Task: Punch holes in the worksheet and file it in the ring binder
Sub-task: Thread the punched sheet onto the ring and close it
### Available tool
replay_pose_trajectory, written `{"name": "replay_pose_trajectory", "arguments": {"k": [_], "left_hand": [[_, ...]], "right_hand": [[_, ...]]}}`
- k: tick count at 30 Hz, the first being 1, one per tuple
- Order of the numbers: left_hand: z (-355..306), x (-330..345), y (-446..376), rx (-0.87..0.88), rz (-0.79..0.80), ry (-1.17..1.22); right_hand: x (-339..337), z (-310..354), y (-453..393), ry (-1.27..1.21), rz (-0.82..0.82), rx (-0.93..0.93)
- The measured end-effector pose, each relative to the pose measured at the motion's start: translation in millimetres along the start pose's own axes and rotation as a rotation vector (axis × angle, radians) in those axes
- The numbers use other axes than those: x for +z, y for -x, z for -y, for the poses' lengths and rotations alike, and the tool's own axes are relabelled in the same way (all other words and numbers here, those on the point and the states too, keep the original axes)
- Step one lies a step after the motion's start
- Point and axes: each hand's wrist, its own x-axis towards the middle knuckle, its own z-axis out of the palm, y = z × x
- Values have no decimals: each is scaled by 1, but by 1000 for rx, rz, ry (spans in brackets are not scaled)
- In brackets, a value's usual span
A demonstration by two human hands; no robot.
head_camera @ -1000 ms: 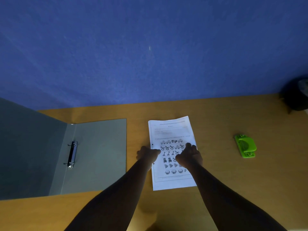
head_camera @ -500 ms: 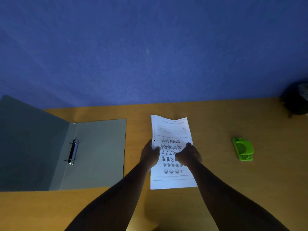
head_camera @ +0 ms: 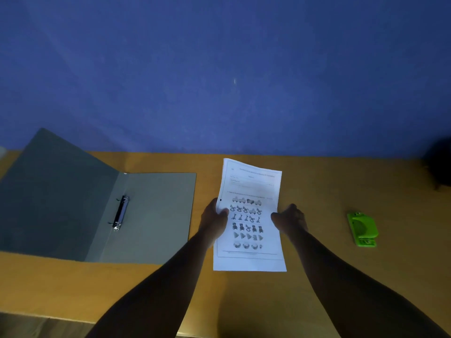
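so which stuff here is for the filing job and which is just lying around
For the job: worksheet, held by left hand and right hand; open ring binder; green hole punch.
Just there: dark object at the table's right edge.

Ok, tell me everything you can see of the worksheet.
The worksheet is a white printed sheet, upright in portrait: small text lines on top, rows of grey toy pictures below, inside a thin border. One dark dot, perhaps a punched hole, marks its left edge. The left hand pinches that edge; the right hand holds the right edge. Its top curls slightly above the wooden table.
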Motion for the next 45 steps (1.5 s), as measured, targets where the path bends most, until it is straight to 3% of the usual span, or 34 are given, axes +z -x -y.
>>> {"name": "replay_pose_trajectory", "arguments": {"k": [11, 18, 28, 32, 38, 45], "left_hand": [[22, -70, -17, -14, 21, 59], [43, -137, -36, -33, 16, 39], [82, -218, -73, -106, 32, 2], [101, -243, -86, -102, -42, -40], [126, -270, -99, -133, -285, 19], [139, -284, -111, -216, -352, 39]], "right_hand": [[42, 37, 8, -107, 58, -79], [84, 78, 25, -308, 67, -121], [146, 129, 41, -428, 193, -156], [166, 147, 44, -458, 216, -163], [190, 162, 50, -427, 230, -159], [215, 175, 58, -450, 233, -128]]}}
